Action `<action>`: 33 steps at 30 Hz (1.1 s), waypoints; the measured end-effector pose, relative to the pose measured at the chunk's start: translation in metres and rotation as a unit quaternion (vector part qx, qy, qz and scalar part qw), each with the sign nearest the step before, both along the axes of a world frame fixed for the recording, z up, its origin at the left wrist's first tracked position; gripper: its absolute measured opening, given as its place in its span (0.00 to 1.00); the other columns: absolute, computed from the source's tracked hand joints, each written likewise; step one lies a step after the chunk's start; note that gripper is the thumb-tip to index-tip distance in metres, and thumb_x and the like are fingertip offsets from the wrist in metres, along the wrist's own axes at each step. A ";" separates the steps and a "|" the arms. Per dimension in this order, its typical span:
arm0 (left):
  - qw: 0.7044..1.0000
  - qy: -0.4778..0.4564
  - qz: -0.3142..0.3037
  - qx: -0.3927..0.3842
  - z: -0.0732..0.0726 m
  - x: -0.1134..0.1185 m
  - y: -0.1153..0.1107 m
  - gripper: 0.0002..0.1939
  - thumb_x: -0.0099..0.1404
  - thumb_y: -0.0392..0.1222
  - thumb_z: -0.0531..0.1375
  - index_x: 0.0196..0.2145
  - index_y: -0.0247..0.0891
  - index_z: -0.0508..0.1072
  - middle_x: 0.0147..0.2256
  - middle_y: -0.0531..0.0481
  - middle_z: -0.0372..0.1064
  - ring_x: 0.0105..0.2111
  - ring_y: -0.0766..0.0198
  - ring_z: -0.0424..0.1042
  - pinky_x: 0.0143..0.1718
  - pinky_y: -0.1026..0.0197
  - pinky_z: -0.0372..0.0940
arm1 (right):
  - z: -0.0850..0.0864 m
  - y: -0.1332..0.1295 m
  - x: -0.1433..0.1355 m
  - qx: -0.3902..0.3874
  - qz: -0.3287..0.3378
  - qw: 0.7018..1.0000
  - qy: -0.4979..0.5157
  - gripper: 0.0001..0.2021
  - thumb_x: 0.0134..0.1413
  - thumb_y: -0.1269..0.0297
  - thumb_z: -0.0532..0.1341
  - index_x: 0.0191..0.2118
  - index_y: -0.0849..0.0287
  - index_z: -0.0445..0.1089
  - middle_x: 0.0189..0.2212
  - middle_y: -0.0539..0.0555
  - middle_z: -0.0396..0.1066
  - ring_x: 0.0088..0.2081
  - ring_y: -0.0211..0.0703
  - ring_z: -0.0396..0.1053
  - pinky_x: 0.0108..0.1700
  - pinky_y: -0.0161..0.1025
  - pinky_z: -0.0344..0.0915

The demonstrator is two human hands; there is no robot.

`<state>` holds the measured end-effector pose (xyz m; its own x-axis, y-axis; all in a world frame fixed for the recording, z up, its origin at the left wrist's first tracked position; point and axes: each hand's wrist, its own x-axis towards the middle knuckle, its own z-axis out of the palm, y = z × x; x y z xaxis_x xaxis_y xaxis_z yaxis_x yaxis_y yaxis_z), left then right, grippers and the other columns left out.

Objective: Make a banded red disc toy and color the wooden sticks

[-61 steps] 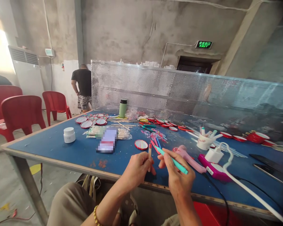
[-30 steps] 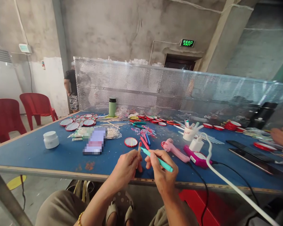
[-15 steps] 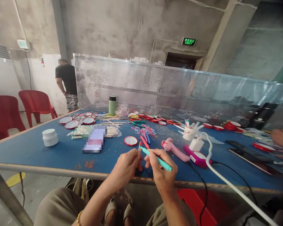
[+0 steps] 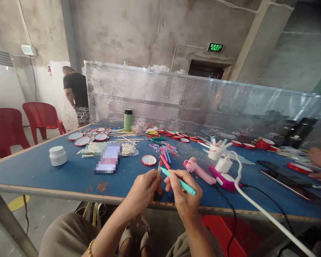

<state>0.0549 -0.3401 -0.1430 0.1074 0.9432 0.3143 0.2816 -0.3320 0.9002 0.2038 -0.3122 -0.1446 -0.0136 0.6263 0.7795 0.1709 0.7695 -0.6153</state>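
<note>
Between its thumb and fingers my left hand (image 4: 146,187) pinches a small wooden stick (image 4: 159,168) upright, its upper end coloured red. My right hand (image 4: 186,189) grips a turquoise marker (image 4: 182,182) like a pen, its tip at or very near the stick's edge; whether they touch I cannot tell. Just past the hands lie a red-rimmed round disc (image 4: 149,160), a pink marker (image 4: 164,161) and a blue marker (image 4: 168,157). Right of them rests a pink glue-gun-like tool (image 4: 199,170) with a black cord.
A phone (image 4: 108,159), a white jar (image 4: 57,156) and a green bottle (image 4: 128,120) stand or lie to the left. A paper cup (image 4: 214,151), a purple device (image 4: 224,178) and a white cable (image 4: 267,214) are at right. Another person's hand (image 4: 319,157) is at the far right.
My hands, the stick and the turquoise marker keep nearly the same pose. The view has shifted very slightly; the other person's hand at far right has moved a little.
</note>
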 end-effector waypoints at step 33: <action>1.000 -0.003 -0.003 -0.007 0.003 -0.001 0.000 0.17 0.73 0.53 0.49 0.31 0.40 0.64 0.26 0.53 0.71 0.17 0.71 0.61 0.20 0.67 0.55 | -0.003 0.002 0.000 -0.002 0.012 1.000 0.021 0.07 0.67 0.64 0.61 0.36 0.56 0.74 0.25 0.46 0.75 0.20 0.31 0.69 0.24 0.29 0.66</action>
<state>0.0537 -0.3403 -0.1399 0.1105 0.9472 0.3009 0.2737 -0.3200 0.9070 0.2037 -0.3105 -0.1478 0.0034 0.6286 0.7777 0.1260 0.7712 -0.6240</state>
